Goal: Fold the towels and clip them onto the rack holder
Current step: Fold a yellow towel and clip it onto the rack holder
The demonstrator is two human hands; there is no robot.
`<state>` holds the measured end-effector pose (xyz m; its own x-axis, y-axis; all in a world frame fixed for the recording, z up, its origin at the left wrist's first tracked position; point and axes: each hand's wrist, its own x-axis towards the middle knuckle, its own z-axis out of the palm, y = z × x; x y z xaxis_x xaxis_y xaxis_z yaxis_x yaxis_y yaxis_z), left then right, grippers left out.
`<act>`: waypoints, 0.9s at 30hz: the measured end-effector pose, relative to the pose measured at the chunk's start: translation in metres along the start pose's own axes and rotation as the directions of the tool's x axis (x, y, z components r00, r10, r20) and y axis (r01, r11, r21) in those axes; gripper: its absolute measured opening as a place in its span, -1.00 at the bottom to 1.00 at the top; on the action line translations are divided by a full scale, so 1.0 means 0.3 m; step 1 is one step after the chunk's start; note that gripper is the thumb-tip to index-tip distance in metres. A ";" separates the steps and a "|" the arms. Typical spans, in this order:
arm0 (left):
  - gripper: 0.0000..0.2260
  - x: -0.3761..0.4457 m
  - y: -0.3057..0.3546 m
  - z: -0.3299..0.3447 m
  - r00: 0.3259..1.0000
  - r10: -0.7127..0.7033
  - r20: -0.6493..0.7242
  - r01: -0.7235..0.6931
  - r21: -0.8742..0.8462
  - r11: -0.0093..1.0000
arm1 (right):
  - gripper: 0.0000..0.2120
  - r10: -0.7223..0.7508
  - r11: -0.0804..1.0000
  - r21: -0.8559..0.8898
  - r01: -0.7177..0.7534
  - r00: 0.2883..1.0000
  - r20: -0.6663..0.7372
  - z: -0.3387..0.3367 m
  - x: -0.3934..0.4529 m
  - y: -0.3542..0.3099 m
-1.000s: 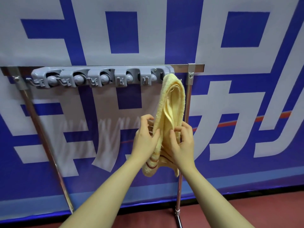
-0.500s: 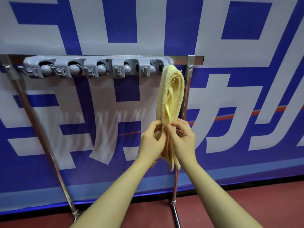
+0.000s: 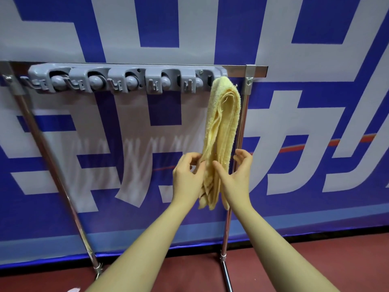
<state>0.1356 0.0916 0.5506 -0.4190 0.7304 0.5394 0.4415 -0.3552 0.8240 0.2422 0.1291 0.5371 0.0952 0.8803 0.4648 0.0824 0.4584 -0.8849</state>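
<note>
A folded yellow towel point(image 3: 221, 123) hangs from the rightmost slot of the grey rack holder point(image 3: 101, 69), its top tucked in at the holder's right end. My left hand point(image 3: 186, 178) pinches the towel's left edge near its lower part with thumb and fingertips. My right hand point(image 3: 236, 178) is on the towel's right side. Its thumb touches the towel's front, and its fingers are spread and stand apart from the cloth. The other slots of the holder, each with a round grey roller, hold nothing.
The holder is fixed to the top bar of a chrome frame point(image 3: 257, 69) whose two legs run down to the red floor point(image 3: 315, 260). A blue and white banner point(image 3: 315, 123) hangs right behind the frame.
Both hands pinched the towel together before. Now my right hand has let go and spread its fingers to the right of the towel. The towel hangs straighter and longer.
</note>
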 end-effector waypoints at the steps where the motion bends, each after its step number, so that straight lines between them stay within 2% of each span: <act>1: -0.89 0.002 -0.006 -0.003 1.000 0.011 -0.019 -0.011 0.011 1.000 | -0.48 0.034 0.999 0.003 -0.034 0.999 0.015 0.007 0.002 0.012; 2: -0.90 0.006 -0.014 -0.005 0.999 0.027 -0.027 -0.026 0.023 0.999 | -0.53 0.054 0.999 0.007 -0.054 0.998 0.026 0.011 0.004 0.023; 5: -0.88 0.022 -0.038 -0.012 0.999 0.054 -0.002 -0.054 0.106 0.993 | -0.89 0.018 0.998 -0.056 -0.016 0.999 0.031 0.007 0.004 0.050; 7: -0.75 0.029 -0.055 -0.010 0.998 0.054 0.019 -0.057 0.217 0.975 | -0.83 0.010 0.997 -0.081 -0.011 1.000 -0.014 -0.005 0.003 0.076; 9: -0.66 0.034 -0.067 0.002 0.999 0.030 0.032 -0.039 0.292 0.956 | -0.86 0.035 0.996 -0.079 -0.039 0.998 -0.053 -0.020 0.008 0.095; 12: -0.66 0.034 -0.083 0.029 0.999 -0.028 0.018 0.020 0.321 0.947 | -0.91 0.049 0.991 -0.123 -0.057 0.996 -0.070 -0.037 0.015 0.124; 13: -0.66 0.026 -0.091 0.037 1.000 -0.005 0.012 0.001 0.334 0.943 | -0.91 0.047 0.990 -0.132 -0.057 0.996 -0.077 -0.043 0.015 0.131; 16: -0.62 -0.018 -0.128 0.062 0.982 0.173 0.071 -0.187 0.400 0.897 | -0.91 0.042 0.990 -0.130 -0.051 0.996 -0.076 -0.054 -0.007 0.155; 18: -0.62 -0.048 -0.137 0.079 0.970 0.203 0.134 -0.239 0.373 0.896 | -0.92 0.046 0.993 -0.108 -0.050 0.998 -0.037 -0.052 -0.038 0.175; 23: -0.75 -0.051 -0.132 0.094 0.975 0.125 0.184 -0.170 0.249 0.953 | -0.88 0.074 0.994 -0.083 -0.072 0.997 0.017 -0.048 -0.098 0.200; 27: -0.73 -0.074 -0.134 0.047 0.951 0.092 0.296 -0.182 0.291 0.939 | -0.85 0.060 0.986 -0.160 -0.043 0.993 0.099 -0.061 -0.124 0.189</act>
<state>0.1384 0.0979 0.5030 -0.1225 0.8343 0.5375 0.7216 -0.2969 0.6254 0.2615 0.1200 0.4702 0.0016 0.9138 0.4062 0.2359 0.3944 -0.8882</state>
